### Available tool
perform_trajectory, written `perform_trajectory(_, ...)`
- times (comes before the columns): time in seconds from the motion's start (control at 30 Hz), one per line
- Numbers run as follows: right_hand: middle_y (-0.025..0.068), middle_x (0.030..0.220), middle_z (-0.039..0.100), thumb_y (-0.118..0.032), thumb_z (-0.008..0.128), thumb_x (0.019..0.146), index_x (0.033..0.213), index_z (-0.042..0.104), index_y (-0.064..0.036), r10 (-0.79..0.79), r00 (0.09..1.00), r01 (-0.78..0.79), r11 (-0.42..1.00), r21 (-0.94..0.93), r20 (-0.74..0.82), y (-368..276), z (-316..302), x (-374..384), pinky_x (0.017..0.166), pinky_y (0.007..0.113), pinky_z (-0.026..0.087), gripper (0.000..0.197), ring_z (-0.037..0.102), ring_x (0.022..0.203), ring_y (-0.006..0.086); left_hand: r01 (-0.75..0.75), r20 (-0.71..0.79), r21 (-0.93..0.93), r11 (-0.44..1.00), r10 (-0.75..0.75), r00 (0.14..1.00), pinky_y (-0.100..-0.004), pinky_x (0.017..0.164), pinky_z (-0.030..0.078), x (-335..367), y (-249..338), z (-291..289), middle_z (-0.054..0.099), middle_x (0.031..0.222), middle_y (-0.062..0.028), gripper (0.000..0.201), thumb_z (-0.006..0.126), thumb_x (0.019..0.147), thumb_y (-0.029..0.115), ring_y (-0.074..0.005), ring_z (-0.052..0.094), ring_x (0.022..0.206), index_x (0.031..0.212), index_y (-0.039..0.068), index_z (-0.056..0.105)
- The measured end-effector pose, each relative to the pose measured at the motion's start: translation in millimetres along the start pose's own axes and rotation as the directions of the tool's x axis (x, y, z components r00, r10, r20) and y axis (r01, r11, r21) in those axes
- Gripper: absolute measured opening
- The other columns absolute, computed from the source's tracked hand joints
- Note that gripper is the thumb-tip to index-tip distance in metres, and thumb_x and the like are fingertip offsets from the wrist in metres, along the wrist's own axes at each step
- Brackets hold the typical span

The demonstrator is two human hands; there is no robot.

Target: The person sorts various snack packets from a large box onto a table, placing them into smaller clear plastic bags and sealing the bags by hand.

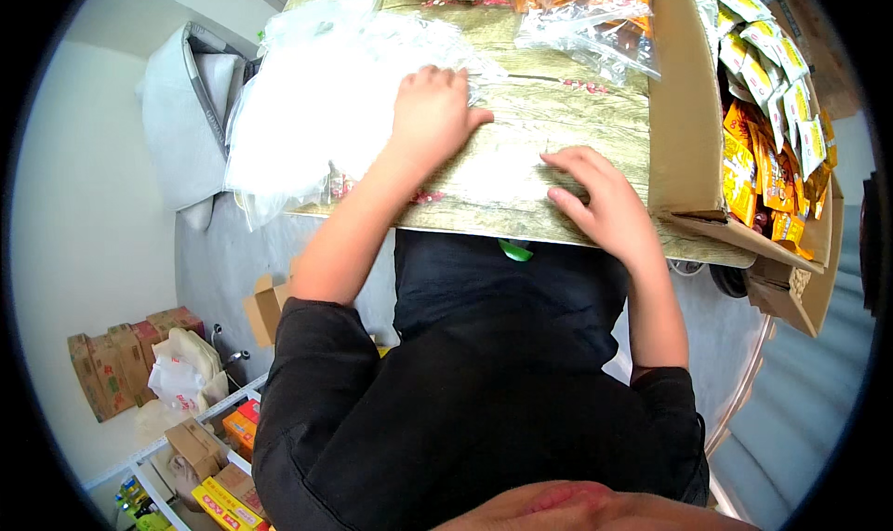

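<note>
My left hand [433, 112] lies palm down on the right edge of a pile of clear plastic bags [312, 103], its thumb stretched out to the right. It seems to hold nothing. The bags are washed out by glare, so single ones are hard to tell apart. My right hand [609, 201] is at the near edge of the wood-patterned table [605, 122], thumb and fingers apart with nothing between them. To the right of it stands an open cardboard box [684, 112] holding orange packets [758, 173] and white-and-yellow sachets [777, 66].
Clear bags with orange packets inside [595, 6] lie along the table's far side. A grey padded chair [191, 112] stands to the left. Low at the left are brown cartons [126, 364] and a shelf with boxes [228, 503]. Another cardboard box [795, 294] is below the table's right corner.
</note>
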State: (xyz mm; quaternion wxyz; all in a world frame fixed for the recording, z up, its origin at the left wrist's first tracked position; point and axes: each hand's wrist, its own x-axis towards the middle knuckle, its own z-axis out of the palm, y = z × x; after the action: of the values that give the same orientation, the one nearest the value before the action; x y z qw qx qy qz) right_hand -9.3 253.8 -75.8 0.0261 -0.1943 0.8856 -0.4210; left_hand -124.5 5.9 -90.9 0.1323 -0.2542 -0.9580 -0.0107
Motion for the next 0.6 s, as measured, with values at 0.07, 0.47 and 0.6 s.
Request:
perform_trajectory(0.07, 0.0123, 0.110, 0.067, -0.016, 0.070, 0.090, 0.124, 0.066, -0.0056, 0.016, 0.991, -0.015, 1.000, 0.009, -0.131, 0, 6, 14, 0.090, 0.038, 0.052, 0.035, 0.066, 0.101, 0.0299, -0.074, -0.080, -0.040, 0.996, 0.071, 0.994, -0.0420, 0.081, 0.049, -17, 13, 10, 0.069, 0.093, -0.0102, 0.024, 0.068, 0.086, 0.027, -0.0291, 0.065, 0.093, 0.095, 0.004, 0.065)
perform_trajectory(0.47, 0.0189, 0.111, 0.070, -0.020, 0.072, 0.092, 0.143, 0.051, -0.0048, 0.347, 0.920, -0.241, 0.866, 0.437, -0.180, 16, 26, 57, 0.078, 0.030, 0.056, 0.057, 0.071, 0.086, 0.0193, -0.358, -0.414, -0.375, 0.855, 0.191, 0.890, -0.0399, 0.082, 0.052, -53, 51, -24, 0.070, 0.099, -0.0102, 0.019, 0.073, 0.076, 0.000, -0.0293, 0.068, 0.092, 0.094, 0.004, 0.066)
perform_trajectory(0.6, 0.0167, 0.108, 0.072, -0.006, 0.072, 0.090, 0.146, 0.048, -0.0062, 0.354, 0.902, -0.098, 0.726, 0.681, -0.246, 15, 22, 54, 0.075, 0.025, 0.055, 0.060, 0.070, 0.088, 0.0140, -0.432, -0.466, -0.388, 0.814, 0.231, 0.854, -0.0416, 0.084, 0.051, -66, 48, -25, 0.069, 0.101, -0.0101, 0.023, 0.073, 0.076, 0.000, -0.0315, 0.066, 0.095, 0.098, 0.003, 0.066)
